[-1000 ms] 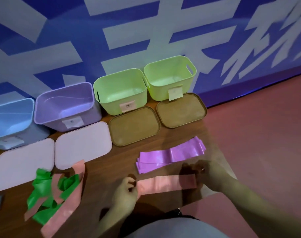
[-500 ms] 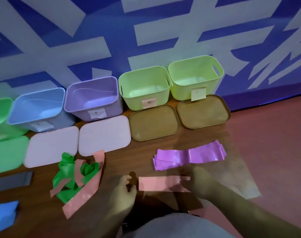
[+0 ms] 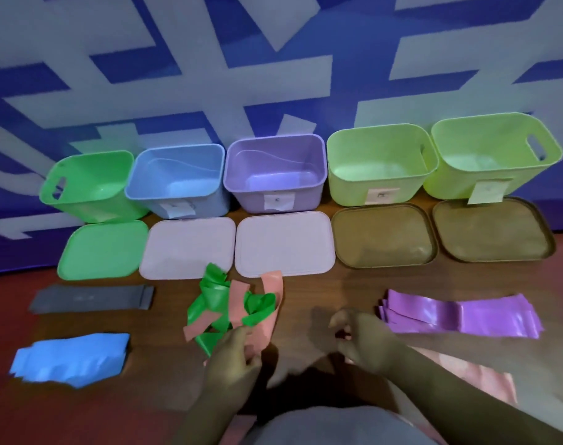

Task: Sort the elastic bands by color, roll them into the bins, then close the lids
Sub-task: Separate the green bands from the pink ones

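Five open bins (image 3: 251,200) stand in a row along the far edge of the table (image 3: 337,290), each with its lid (image 3: 283,248) lying flat just in front. A grey band (image 3: 90,297) lies at the left, with blue bands (image 3: 71,358) nearer. In the middle is a tangled pile (image 3: 216,300) of green and pink. The left hand (image 3: 232,364) curls its fingers round a pink band (image 3: 267,329) at the pile's near edge. Purple bands (image 3: 466,316) are stacked on the right. The right hand (image 3: 363,342) is curled over something pink; whether it grips it, I cannot tell.
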`<state>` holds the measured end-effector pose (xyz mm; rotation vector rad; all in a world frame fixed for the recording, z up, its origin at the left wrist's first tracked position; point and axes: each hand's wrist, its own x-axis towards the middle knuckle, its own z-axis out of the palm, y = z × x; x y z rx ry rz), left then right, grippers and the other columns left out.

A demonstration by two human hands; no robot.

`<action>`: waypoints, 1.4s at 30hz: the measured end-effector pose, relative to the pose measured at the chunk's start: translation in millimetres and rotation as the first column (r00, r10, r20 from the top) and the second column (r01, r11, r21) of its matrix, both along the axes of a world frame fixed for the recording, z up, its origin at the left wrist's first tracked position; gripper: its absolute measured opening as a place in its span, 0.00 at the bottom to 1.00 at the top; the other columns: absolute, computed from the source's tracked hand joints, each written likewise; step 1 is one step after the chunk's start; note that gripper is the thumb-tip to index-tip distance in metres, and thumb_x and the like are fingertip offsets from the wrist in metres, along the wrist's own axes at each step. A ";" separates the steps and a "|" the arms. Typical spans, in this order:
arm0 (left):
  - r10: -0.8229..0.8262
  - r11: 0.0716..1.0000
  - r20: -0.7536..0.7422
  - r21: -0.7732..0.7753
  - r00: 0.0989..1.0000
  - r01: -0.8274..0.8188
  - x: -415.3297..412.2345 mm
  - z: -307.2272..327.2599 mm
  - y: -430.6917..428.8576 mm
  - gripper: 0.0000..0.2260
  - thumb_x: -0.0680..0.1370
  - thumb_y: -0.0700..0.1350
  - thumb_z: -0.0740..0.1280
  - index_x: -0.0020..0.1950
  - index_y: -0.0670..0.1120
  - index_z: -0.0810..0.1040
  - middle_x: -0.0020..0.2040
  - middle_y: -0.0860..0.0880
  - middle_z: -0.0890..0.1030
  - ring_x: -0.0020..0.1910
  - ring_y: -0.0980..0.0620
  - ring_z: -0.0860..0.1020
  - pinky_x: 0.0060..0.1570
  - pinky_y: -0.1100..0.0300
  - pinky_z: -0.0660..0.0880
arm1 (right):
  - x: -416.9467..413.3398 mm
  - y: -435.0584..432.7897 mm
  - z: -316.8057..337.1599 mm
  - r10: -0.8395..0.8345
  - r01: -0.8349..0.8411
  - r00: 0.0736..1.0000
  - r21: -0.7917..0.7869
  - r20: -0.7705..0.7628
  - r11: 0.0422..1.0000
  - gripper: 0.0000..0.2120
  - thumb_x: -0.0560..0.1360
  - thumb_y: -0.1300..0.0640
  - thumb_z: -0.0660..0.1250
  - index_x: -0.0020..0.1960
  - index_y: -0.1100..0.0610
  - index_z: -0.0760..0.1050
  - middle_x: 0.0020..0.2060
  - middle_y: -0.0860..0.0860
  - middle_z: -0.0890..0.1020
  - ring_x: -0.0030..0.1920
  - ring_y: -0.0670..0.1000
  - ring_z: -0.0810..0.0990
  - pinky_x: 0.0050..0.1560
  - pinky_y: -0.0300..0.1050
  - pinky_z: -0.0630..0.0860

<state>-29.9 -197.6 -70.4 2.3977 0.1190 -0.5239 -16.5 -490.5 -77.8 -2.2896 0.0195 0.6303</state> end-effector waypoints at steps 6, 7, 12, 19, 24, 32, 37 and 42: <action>-0.045 0.991 0.086 0.130 0.995 0.034 -0.5 -12.3 55.0 0.18 0.70 0.49 0.72 0.59 0.56 0.78 0.55 0.56 0.79 0.55 0.53 0.77 0.54 0.56 0.75 | 41.7 53.6 2.4 0.060 -0.059 0.997 -0.030 0.052 0.998 0.15 0.69 0.59 0.72 0.55 0.51 0.79 0.51 0.49 0.82 0.50 0.49 0.81 0.53 0.38 0.72; -0.060 0.987 0.100 0.155 0.993 0.044 -1.6 -15.0 61.3 0.17 0.69 0.49 0.72 0.58 0.55 0.78 0.54 0.54 0.79 0.54 0.51 0.77 0.52 0.56 0.76 | 49.9 61.8 3.1 0.065 -0.062 0.996 -0.042 0.057 0.997 0.15 0.69 0.59 0.72 0.56 0.52 0.79 0.49 0.49 0.82 0.49 0.50 0.80 0.50 0.37 0.70; -0.154 0.960 0.037 0.243 0.987 0.141 -10.3 -29.3 85.8 0.12 0.71 0.51 0.66 0.54 0.54 0.73 0.50 0.47 0.81 0.50 0.42 0.79 0.47 0.49 0.78 | 88.4 97.0 -12.6 -0.127 0.127 0.992 0.012 -0.012 0.992 0.09 0.70 0.55 0.70 0.50 0.50 0.79 0.45 0.47 0.85 0.48 0.51 0.83 0.53 0.46 0.77; -0.121 0.940 0.005 0.321 0.993 0.113 -4.3 -35.7 91.0 0.11 0.76 0.51 0.63 0.57 0.52 0.77 0.54 0.49 0.78 0.52 0.46 0.75 0.49 0.52 0.73 | 110.3 129.5 -29.5 -0.364 0.363 0.928 -0.023 -0.078 0.931 0.12 0.73 0.54 0.73 0.55 0.56 0.79 0.43 0.52 0.82 0.48 0.55 0.82 0.48 0.44 0.76; -0.040 0.982 -0.037 0.184 0.998 0.046 -1.2 -34.7 95.2 0.08 0.78 0.53 0.62 0.55 0.53 0.75 0.53 0.51 0.76 0.50 0.49 0.77 0.48 0.52 0.75 | 113.3 132.0 -24.3 -0.401 0.402 0.913 0.000 -0.073 0.916 0.11 0.71 0.53 0.74 0.51 0.54 0.79 0.42 0.51 0.82 0.42 0.52 0.81 0.42 0.42 0.75; -0.005 1.000 0.010 -0.015 1.000 0.006 13.3 -16.8 108.0 0.05 0.70 0.48 0.66 0.46 0.54 0.76 0.42 0.58 0.81 0.43 0.59 0.78 0.46 0.56 0.77 | 90.9 98.0 1.3 -0.269 0.276 0.957 -0.065 0.109 0.959 0.11 0.67 0.63 0.72 0.43 0.49 0.77 0.43 0.44 0.78 0.42 0.36 0.76 0.39 0.28 0.67; -0.028 0.987 0.078 -0.153 0.997 0.040 31.0 -8.9 103.4 0.03 0.75 0.47 0.68 0.43 0.55 0.78 0.39 0.59 0.78 0.43 0.60 0.75 0.46 0.60 0.73 | 67.7 75.0 7.1 -0.176 0.180 0.983 -0.102 0.049 0.978 0.05 0.72 0.58 0.71 0.45 0.48 0.82 0.36 0.43 0.82 0.42 0.47 0.82 0.40 0.31 0.71; 0.034 0.963 0.094 -0.268 0.995 -0.008 48.1 -4.8 90.7 0.17 0.72 0.35 0.66 0.45 0.59 0.80 0.43 0.59 0.81 0.47 0.60 0.78 0.48 0.67 0.71 | 38.3 48.7 16.0 -0.164 0.161 0.986 -0.117 -0.018 0.980 0.13 0.65 0.57 0.72 0.44 0.40 0.79 0.39 0.43 0.85 0.42 0.45 0.83 0.47 0.43 0.79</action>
